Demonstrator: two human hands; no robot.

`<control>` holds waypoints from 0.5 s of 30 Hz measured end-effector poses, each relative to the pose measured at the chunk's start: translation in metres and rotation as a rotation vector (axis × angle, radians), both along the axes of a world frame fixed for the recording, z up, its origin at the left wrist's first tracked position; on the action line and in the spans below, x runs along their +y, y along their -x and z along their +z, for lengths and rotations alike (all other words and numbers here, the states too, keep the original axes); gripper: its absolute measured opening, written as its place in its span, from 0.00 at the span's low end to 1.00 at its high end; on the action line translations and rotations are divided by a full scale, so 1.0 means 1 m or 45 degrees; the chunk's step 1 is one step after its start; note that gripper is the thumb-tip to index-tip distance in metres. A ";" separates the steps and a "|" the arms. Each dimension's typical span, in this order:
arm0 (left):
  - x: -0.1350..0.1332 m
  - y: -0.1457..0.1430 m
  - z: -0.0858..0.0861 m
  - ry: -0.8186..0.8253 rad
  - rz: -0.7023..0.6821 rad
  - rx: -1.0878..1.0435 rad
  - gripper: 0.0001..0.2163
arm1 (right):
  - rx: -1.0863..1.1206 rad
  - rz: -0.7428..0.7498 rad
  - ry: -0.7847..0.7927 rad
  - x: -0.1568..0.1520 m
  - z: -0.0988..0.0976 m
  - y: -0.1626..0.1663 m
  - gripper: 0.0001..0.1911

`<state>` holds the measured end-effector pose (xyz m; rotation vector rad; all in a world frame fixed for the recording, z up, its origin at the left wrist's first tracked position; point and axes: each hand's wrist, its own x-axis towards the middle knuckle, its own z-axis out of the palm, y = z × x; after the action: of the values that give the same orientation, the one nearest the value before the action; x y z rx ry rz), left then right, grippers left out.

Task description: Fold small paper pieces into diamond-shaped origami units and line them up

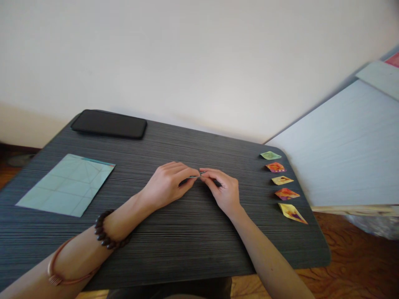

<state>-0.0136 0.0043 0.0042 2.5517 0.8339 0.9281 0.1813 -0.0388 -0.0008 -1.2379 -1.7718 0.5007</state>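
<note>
Over the middle of the dark table, my left hand (pixel 171 182) and my right hand (pixel 223 192) meet fingertip to fingertip. Both pinch a small piece of folded paper (pixel 193 177), seen edge-on as a thin pale and dark strip. Most of it is hidden by the fingers. Along the right side of the table lies a column of several small folded paper pieces: a green one (pixel 270 155) at the back, then orange-red (pixel 276 167) and yellow ones, with a yellow piece (pixel 292 213) nearest me.
A light green creased sheet (pixel 67 185) lies at the table's left. Behind it, a black flat case (pixel 109 123) rests near the wall (pixel 187 62). The table (pixel 187 245) has a rounded right corner. A pale panel (pixel 352 153) stands past its right edge.
</note>
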 end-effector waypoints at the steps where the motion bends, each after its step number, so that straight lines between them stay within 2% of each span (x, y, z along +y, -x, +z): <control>1: 0.000 0.000 0.001 0.007 0.002 -0.009 0.06 | 0.023 -0.005 0.004 0.000 0.000 0.000 0.05; 7: -0.001 -0.001 0.005 0.078 0.042 -0.096 0.05 | 0.157 -0.067 0.038 -0.001 -0.002 0.001 0.03; 10: -0.001 0.000 0.004 0.059 0.051 -0.095 0.06 | 0.102 -0.056 0.025 -0.001 -0.002 0.000 0.02; 15: -0.001 0.000 0.001 0.003 0.004 -0.065 0.07 | -0.044 0.002 0.022 -0.002 0.001 0.000 0.05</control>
<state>-0.0133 0.0034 0.0047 2.5141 0.8242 0.9879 0.1815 -0.0406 0.0000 -1.2643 -1.8008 0.4991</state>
